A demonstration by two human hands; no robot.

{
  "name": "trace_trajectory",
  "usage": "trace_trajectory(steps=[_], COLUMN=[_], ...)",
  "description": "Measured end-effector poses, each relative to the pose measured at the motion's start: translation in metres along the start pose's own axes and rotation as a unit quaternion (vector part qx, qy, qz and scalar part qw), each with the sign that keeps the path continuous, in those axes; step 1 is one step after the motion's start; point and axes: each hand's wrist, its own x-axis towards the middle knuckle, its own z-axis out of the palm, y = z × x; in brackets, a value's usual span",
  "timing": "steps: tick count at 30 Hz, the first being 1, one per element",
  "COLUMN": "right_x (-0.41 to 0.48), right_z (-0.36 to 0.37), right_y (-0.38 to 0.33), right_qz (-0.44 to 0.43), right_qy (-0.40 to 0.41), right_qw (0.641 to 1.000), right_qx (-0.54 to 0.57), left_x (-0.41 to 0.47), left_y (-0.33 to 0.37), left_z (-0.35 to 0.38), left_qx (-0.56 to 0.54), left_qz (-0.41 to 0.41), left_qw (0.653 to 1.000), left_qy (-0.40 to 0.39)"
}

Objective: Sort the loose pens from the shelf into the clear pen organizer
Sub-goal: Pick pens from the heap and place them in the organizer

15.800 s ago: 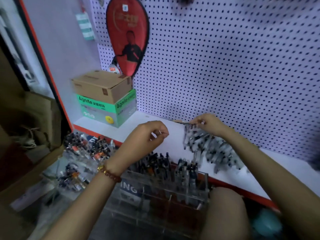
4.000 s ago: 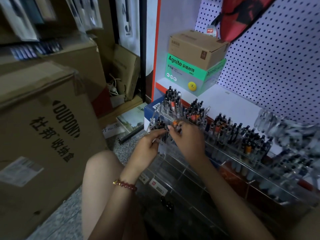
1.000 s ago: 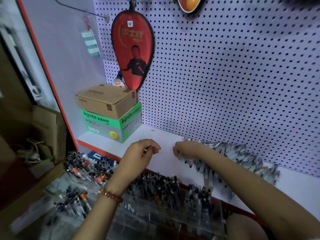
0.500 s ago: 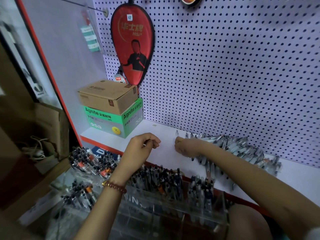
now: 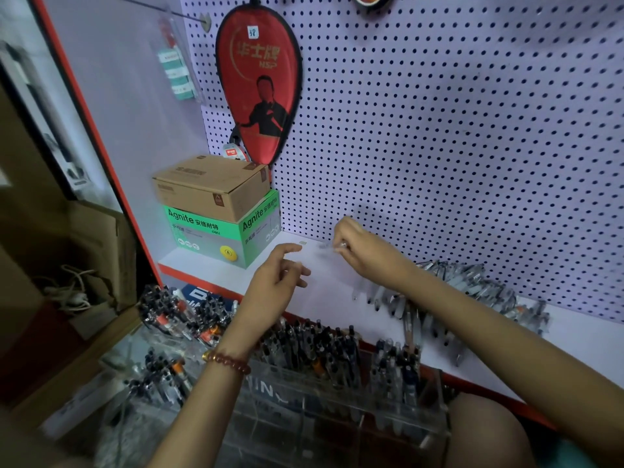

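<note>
Right hand point(image 5: 361, 251) now lifted off loose pens point(image 5: 472, 282); fingers pinch blurred pen point(image 5: 327, 246), apparently. Left hand point(image 5: 277, 278) uncurled, open, just beside those fingers. Drop into organizer point(image 5: 337, 393) likely next.

A bracelet point(image 5: 227, 361) of round reddish-brown beads, one gold, circles the bare left wrist just over the clear pen organizer's point(image 5: 304, 398) rim.

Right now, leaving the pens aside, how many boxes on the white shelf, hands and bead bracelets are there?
Boxes on the shelf: 2, brown box on green box
Hands: 2, left hand, right hand
Bead bracelet: 1
Total: 5
</note>
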Motion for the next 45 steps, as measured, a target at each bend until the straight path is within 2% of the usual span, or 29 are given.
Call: trace_trajectory(steps=[2,3,5,7,10,12,14,15,16,18,20,21,26,28,31,34,37,40,45], right_x=[-0.006,-0.010,-0.015,-0.016,-0.013,-0.009,-0.004,-0.002,-0.002,-0.005,-0.009,-0.010,-0.007,-0.007,-0.004,-0.002,-0.004,-0.012,-0.018], right_z=[-0.012,-0.016,-0.015,-0.009,-0.002,0.002,0.004,0.005,0.007,0.017,0.028,0.034,0.036,0.030,0.010,-0.015,-0.034,-0.039,-0.020], right_y=[-0.024,-0.035,-0.051,-0.058,-0.064,-0.049,-0.017,0.002,0.019,0.040,0.044,0.043,0.035,0.030,0.012,-0.019,-0.059,-0.097,-0.141], right_qz=[-0.052,-0.071,-0.095,-0.093,-0.035,0.045,0.115,0.135,0.147,0.159,0.150,0.140,0.088,0.075,0.127,0.080,-0.032,-0.128,-0.178], right_qy=[0.073,0.084,0.071,0.025,-0.067,-0.049,-0.025,-0.061,-0.132,-0.286,-0.356,-0.354,-0.308,-0.266,-0.136,0.014,0.128,0.202,0.240], right_qw=[0.995,0.991,0.988,0.988,0.979,0.976,0.981,0.984,0.980,0.940,0.914,0.917,0.936,0.953,0.983,0.997,0.991,0.971,0.954], right_qx=[0.047,0.072,0.103,0.124,0.191,0.208,0.157,0.095,0.017,-0.095,-0.122,-0.122,-0.146,-0.127,-0.005,0.010,0.038,0.009,0.006], left_x=[-0.001,-0.001,-0.002,-0.002,-0.002,-0.001,-0.001,-0.001,-0.001,-0.001,0.000,0.000,0.000,0.000,-0.001,-0.004,-0.008,-0.020,-0.055], left_y=[0.003,0.006,0.011,0.013,0.012,0.010,0.010,0.010,0.009,0.008,0.006,0.005,0.006,0.006,0.007,0.012,0.023,0.043,0.063], left_z=[0.001,0.001,0.001,-0.001,-0.004,-0.005,-0.006,-0.005,-0.004,-0.003,-0.002,-0.002,-0.002,-0.002,-0.004,-0.004,-0.006,-0.014,-0.040], left_qx=[-0.029,-0.048,-0.096,-0.137,-0.164,-0.159,-0.152,-0.147,-0.141,-0.128,-0.119,-0.118,-0.126,-0.120,-0.107,-0.102,-0.144,-0.233,-0.335], left_qz=[0.000,-0.001,-0.004,0.004,0.037,0.050,0.053,0.055,0.056,0.062,0.066,0.065,0.055,0.054,0.050,0.042,0.036,0.022,0.027], left_qw=[1.000,0.999,0.995,0.990,0.985,0.984,0.985,0.986,0.987,0.988,0.989,0.989,0.989,0.989,0.991,0.992,0.987,0.971,0.941], left_qy=[0.003,0.004,0.011,0.029,0.043,0.060,0.065,0.063,0.061,0.057,0.057,0.056,0.059,0.061,0.062,0.059,0.058,0.056,0.033])
